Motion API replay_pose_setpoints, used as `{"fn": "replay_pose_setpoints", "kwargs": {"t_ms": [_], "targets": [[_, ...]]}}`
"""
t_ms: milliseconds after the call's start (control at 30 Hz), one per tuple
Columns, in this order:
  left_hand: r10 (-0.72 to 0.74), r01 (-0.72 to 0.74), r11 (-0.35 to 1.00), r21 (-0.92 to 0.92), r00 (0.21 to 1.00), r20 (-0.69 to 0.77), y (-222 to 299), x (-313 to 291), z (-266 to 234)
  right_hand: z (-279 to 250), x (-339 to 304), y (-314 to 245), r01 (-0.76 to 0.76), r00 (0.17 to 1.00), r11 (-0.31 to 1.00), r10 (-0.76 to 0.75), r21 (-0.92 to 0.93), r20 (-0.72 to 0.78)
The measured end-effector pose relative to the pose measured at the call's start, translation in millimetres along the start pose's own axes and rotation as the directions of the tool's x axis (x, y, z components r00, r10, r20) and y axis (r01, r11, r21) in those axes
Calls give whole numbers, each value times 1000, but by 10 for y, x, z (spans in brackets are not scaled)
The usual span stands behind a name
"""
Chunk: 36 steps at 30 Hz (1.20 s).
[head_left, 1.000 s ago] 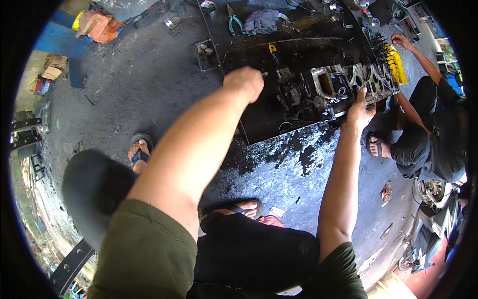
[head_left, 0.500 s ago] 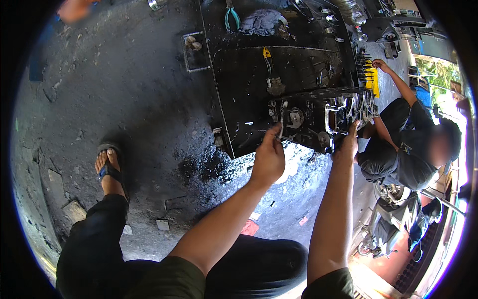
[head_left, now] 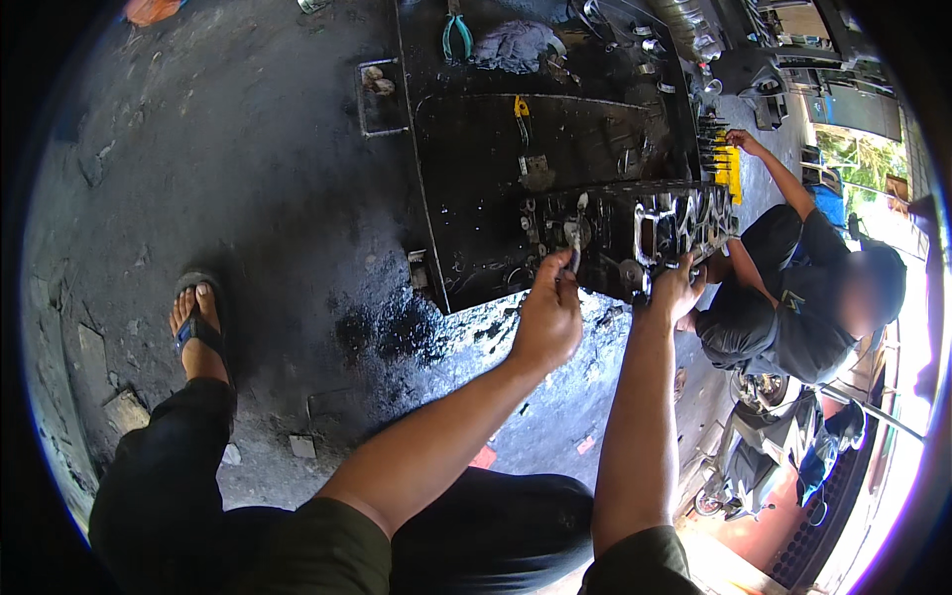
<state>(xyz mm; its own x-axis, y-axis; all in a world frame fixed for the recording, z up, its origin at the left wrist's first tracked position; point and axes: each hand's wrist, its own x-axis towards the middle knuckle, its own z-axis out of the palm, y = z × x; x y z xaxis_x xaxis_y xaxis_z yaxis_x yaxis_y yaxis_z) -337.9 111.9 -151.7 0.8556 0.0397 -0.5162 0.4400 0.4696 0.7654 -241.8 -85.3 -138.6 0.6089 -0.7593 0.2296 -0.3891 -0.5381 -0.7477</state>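
A dark, oily engine block (head_left: 615,223) lies on a black metal sheet (head_left: 466,218) in front of me. My left hand (head_left: 550,322) is closed around the near end of a silver wrench (head_left: 575,234). The wrench's far end lies over the block's left end face, and I cannot tell whether it sits on a bolt. At the block's near edge, right of the wrench, my right hand (head_left: 672,293) is closed on the block's lower edge. Its fingertips are partly hidden against the dark metal.
Beyond the block lie yellow-handled pliers (head_left: 522,111), teal pliers (head_left: 457,38) and a grey rag (head_left: 516,46). A co-worker (head_left: 798,307) crouches at the right, one hand at a yellow rack (head_left: 729,171) of bolt-like rods. Behind stands a motorbike (head_left: 759,446). Oil wets the floor (head_left: 387,332).
My left hand and the wrench have moved right across the block's end face. My right hand keeps its place at the near edge, its fingers more bent. The whole view has shifted slightly.
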Motion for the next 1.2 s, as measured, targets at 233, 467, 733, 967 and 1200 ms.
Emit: {"fn": "replay_pose_setpoints", "kwargs": {"t_ms": [233, 467, 733, 967, 1200], "targets": [[92, -93, 989, 117, 996, 14, -138, 130, -1, -25, -130, -283, 108, 992, 970, -119, 218, 37], [62, -52, 987, 155, 997, -56, -22, 124, 38, 41, -64, -312, 167, 986, 980, -165, 112, -25], [-30, 32, 983, 181, 999, -17, -41, 133, 52, 70, 179, -154, 23, 1000, 999, -23, -38, -7], [149, -105, 961, 256, 976, -156, -283, 372, -308, 59, 246, -36, 72, 997, 997, -73, -7, -27], [-156, 230, 912, 339, 960, -232, -789, 923, -608, 60, 247, -46, 59, 998, 995, -61, 77, 19]]}}
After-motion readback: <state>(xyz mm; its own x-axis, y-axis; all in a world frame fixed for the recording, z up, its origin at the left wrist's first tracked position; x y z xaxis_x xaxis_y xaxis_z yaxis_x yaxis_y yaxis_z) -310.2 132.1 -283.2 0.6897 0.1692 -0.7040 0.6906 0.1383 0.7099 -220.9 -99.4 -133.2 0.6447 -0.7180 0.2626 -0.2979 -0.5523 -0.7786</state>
